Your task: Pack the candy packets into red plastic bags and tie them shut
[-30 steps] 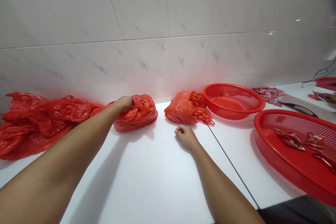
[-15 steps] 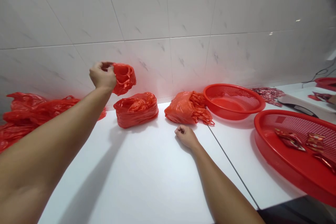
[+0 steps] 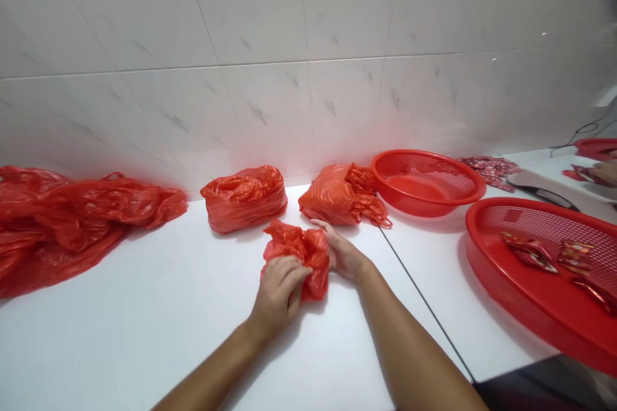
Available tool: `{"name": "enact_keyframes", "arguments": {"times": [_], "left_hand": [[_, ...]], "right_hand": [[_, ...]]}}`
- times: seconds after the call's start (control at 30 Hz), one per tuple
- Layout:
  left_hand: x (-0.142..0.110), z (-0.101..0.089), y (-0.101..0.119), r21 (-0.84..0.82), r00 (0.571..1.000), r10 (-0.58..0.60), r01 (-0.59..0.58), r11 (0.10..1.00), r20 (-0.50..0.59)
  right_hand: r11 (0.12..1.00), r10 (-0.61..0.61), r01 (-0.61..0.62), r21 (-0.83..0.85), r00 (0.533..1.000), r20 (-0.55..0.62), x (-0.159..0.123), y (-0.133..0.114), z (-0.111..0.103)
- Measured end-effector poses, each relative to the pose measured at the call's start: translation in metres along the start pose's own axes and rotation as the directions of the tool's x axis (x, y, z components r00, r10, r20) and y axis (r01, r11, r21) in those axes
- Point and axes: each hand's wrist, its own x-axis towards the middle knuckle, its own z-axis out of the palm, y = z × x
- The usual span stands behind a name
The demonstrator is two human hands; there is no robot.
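Grasping one crumpled red bag (image 3: 303, 245) together, left hand (image 3: 278, 288) and right hand (image 3: 345, 257) look midway; bundled bags (image 3: 245, 207) lie untouched beyond.

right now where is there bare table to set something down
Widest: the white table between the red bag pile and the left forearm. Another: between the right forearm and the large red basket. Crowded: around the held red bag, and where the bundled bag sits beside the round basket.

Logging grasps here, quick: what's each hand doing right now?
Left hand: closed on the crumpled red bag.
Right hand: against that bag's right side; grip unclear.
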Motion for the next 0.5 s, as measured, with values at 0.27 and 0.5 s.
{"name": "enact_keyframes", "arguments": {"times": [0.27,0.5], "left_hand": [[-0.021,0.024,-0.023,0.034,0.965,-0.261,0.261,0.965,0.008],[-0.019,0.018,-0.046,-0.053,0.85,-0.468,0.493,0.868,0.24]], "right_hand": [[0.983,-0.107,0.086,-0.16,0.986,-0.128,0.008,0.011,0.01],[0.995,-0.065,0.082,0.059,0.968,-0.244,0.017,0.021,0.008]]}}
